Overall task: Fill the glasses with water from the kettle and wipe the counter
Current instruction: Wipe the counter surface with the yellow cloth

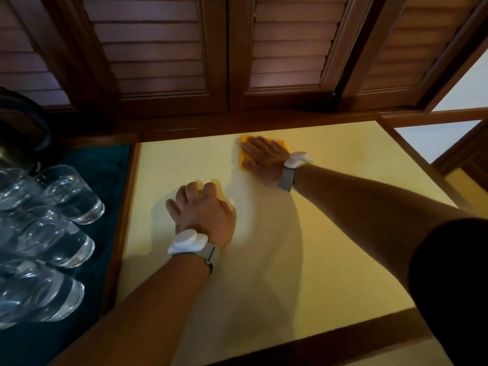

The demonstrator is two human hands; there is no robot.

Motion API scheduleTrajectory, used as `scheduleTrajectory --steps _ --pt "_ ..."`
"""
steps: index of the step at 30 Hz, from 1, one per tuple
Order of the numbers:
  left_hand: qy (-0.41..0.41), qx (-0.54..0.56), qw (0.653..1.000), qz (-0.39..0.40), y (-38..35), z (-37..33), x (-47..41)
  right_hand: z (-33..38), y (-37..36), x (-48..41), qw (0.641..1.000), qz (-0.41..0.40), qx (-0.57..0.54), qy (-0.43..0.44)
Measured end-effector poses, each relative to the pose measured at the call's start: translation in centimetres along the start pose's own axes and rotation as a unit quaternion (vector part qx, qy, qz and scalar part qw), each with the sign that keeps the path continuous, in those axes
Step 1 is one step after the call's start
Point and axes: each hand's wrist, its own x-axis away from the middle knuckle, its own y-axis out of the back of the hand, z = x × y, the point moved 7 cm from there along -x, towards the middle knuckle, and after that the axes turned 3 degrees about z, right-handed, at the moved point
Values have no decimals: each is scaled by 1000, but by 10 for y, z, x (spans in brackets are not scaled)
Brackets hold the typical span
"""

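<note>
My right hand [262, 157] lies flat on an orange cloth [244, 150] near the far edge of the pale yellow counter [330, 233], pressing it down. Resting on the counter nearer to me, my left hand [203, 211] has its fingers curled and holds nothing. Several clear glasses [50, 233] with water in them stand in a cluster on a dark green surface [105, 167] at the left. The dark kettle [18, 130] shows partly at the far left edge, behind the glasses.
A wooden frame [124, 207] borders the counter and separates it from the green surface. Dark wooden louvred shutters [163, 48] rise directly behind the counter. A lower wooden ledge [449, 167] runs along the right side.
</note>
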Motion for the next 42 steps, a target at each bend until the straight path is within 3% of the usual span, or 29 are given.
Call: scheduleTrajectory --steps 5,10,18,24,28,32,42 --pt "5 3 1000 9 -4 2 -3 -10 15 -53 1000 -16 -14 -16" --pt "18 9 1000 -12 0 2 -1 -8 8 -33 1000 -23 -7 -17" --pt "19 18 1000 10 0 5 0 1 -23 129 999 -11 -5 -31" --pt "-12 3 1000 -18 5 -8 7 0 -52 286 998 -4 1 -59" --pt "-29 40 999 9 3 -36 12 2 -59 330 996 19 -7 -87" --pt "-95 105 989 33 -6 -73 14 -5 -51 303 995 6 -19 -101" --pt "-87 55 995 8 -15 -84 10 -62 -2 87 996 -43 4 -76"
